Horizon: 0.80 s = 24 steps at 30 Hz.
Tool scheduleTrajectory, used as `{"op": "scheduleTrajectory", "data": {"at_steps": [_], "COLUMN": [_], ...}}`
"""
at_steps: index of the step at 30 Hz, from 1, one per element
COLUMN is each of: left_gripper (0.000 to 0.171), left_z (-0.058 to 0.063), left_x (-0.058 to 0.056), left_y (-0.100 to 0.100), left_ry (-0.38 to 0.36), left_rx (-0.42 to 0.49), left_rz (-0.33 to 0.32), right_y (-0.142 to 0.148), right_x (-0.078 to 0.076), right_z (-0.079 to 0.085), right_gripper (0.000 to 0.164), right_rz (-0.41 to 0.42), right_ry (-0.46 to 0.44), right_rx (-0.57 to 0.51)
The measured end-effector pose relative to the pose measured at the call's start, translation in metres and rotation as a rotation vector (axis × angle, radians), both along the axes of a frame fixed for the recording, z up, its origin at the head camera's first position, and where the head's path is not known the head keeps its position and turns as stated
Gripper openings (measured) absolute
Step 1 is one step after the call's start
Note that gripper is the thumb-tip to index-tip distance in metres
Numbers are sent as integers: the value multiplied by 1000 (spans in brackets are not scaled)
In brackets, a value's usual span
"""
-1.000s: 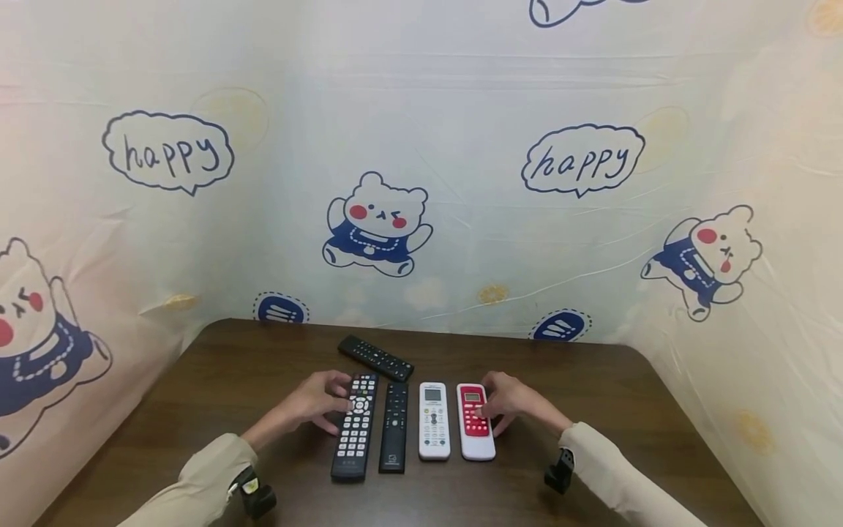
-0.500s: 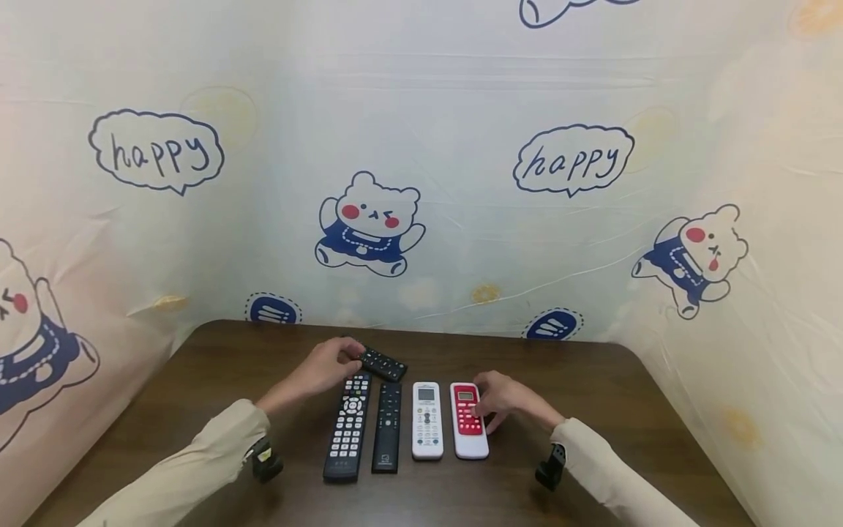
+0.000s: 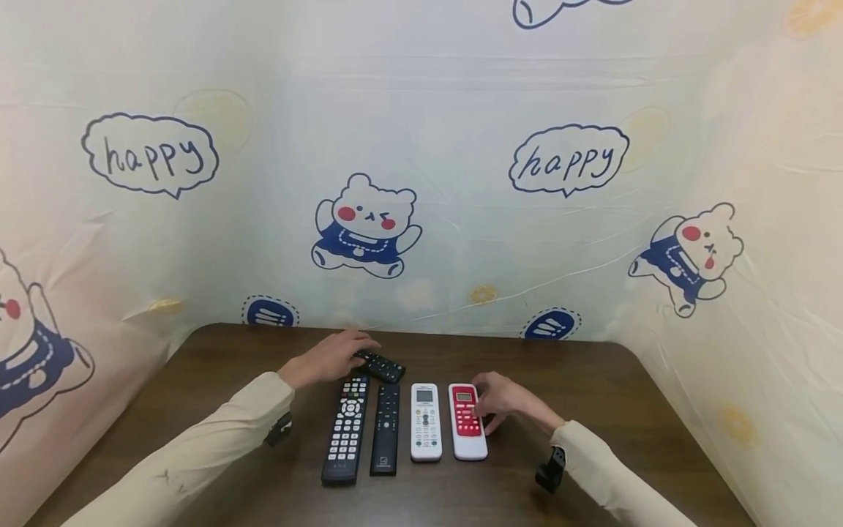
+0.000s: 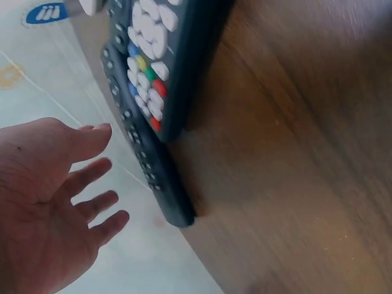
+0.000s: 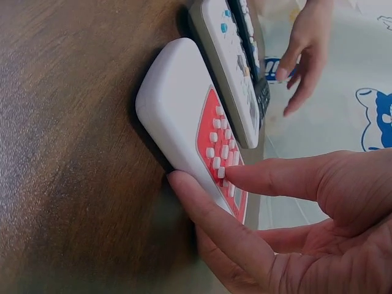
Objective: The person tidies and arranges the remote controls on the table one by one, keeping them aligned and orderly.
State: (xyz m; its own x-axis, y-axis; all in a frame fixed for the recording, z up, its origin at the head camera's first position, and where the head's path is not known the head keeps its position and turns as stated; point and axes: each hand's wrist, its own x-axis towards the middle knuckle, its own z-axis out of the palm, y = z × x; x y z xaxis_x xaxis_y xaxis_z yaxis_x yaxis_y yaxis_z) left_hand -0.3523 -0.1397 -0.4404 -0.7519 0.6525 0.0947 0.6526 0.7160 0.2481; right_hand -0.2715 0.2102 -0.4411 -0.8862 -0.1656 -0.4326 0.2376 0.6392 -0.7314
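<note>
My left hand [image 3: 329, 357] hovers at the near end of a slanted black remote control [image 3: 386, 369] at the back. Seen from the left wrist, the fingers of that hand [image 4: 43, 196] are spread loosely, apart from the black remote [image 4: 173, 199]. My right hand [image 3: 503, 397] holds the edge of a red-and-white remote control [image 3: 469, 445]. From the right wrist, its thumb lies on the buttons of the red-and-white remote [image 5: 174, 101], with a finger along the side. That remote rests on the table.
Left of the red-and-white remote lie a white remote [image 3: 426, 428], a slim black remote [image 3: 384, 443] and a large black remote [image 3: 342, 446] with white buttons, roughly in a row. The brown wooden table [image 3: 527, 505] meets a patterned curtain [image 3: 454, 241] at the back and sides.
My left hand has left the side of the large black remote and moved away from me to the slanted black remote. My right hand has stayed at the red-and-white remote.
</note>
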Motion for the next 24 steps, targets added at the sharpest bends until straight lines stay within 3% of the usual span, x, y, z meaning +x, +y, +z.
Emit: {"op": "scheduleTrajectory", "data": {"at_steps": [5,11,20,24], "left_gripper": [41,42,46,43], "left_z": [-7,-23,-20,-21], "left_x": [-12,-26,-28,-32], "left_y": [-9,-8,-12,-13], "left_ry": [-150,-71,-203,-207], "left_rx": [20,-21,41,51], "left_rz": [17,29,75,86], "right_y": [0,0,-4,-4], "right_x": [0,0,5,3], "right_z": [-1,-2,-4,-2], "right_gripper": [64,64,60,59], "right_rz": [-19,-36,-28,-31], "right_ry": [-3,-1,6,12], "right_rx": [-14,-6,-16,6]}}
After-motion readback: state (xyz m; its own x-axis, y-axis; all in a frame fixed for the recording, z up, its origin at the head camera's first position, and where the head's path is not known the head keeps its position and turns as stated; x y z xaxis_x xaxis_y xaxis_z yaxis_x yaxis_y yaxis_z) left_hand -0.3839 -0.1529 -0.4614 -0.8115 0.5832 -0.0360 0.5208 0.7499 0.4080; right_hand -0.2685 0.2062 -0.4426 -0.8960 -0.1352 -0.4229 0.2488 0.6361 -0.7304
